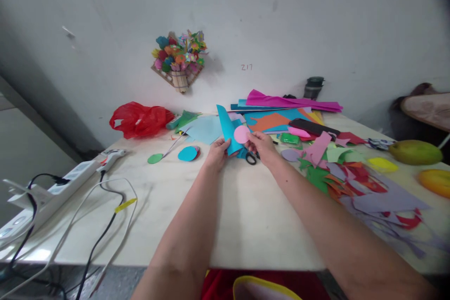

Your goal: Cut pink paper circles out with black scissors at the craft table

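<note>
My left hand (218, 153) pinches the lower end of a blue paper strip (226, 127), which stands up at a tilt. Between the fingers of my right hand (260, 146) is a pink paper circle (242, 134), held against the right side of the blue strip or just in front of it; I cannot tell if they touch. Scissors (251, 158) with black handles lie on the table below my right hand, their blades hidden. Left of my left hand lie a blue paper circle (187, 153), with other discs partly under it, and a green paper circle (155, 158).
Paper scraps (351, 180) in many colours cover the right side, beside a green mango (415, 152). Coloured sheets (277, 119) and a black phone-like case (312, 127) lie behind. A red plastic bag (140, 119), a power strip (75, 173) and cables are on the left.
</note>
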### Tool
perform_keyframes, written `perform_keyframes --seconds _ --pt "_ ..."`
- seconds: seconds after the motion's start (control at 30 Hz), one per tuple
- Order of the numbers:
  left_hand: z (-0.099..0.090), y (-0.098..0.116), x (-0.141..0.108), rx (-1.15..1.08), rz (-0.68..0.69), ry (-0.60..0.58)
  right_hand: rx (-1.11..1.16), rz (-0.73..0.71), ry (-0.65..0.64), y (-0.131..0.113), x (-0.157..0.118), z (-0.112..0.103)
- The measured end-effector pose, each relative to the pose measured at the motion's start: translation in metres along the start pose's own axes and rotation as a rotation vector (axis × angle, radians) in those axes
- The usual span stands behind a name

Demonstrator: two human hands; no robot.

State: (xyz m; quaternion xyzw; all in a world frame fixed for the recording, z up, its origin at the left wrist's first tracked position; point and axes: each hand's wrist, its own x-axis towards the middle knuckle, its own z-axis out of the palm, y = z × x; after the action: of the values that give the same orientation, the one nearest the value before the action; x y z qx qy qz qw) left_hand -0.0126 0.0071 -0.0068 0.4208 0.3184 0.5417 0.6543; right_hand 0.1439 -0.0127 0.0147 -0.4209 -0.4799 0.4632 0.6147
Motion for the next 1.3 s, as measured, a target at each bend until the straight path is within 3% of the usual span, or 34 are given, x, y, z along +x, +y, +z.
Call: perform_keyframes --seconds 0.2,0.43,0.63,0.93,1.3 --pt "-0.001 0.003 -0.003 -0.03 -0.071 -0.048 0.034 -0.009 -0.006 -0.003 0.001 -0.002" --pt "0.002 0.003 -0.005 -0.049 -0.109 -0.092 -0.25 0.028 -0.038 0.002 -0.004 0.006" --pt "0.002 0.002 -0.004 -0.12 -0.135 -0.109 -0.344 0.01 -0.033 0.005 -0.003 0.006" --pt "0.0 0.005 -0.001 -0.15 -0.189 -0.04 -0.403 0.036 -0.025 0.001 -0.007 0.01" --pt "0.001 0.002 -0.004 0.05 -0.153 -0.058 -0.453 0.027 -0.047 0.008 -0.004 0.01"
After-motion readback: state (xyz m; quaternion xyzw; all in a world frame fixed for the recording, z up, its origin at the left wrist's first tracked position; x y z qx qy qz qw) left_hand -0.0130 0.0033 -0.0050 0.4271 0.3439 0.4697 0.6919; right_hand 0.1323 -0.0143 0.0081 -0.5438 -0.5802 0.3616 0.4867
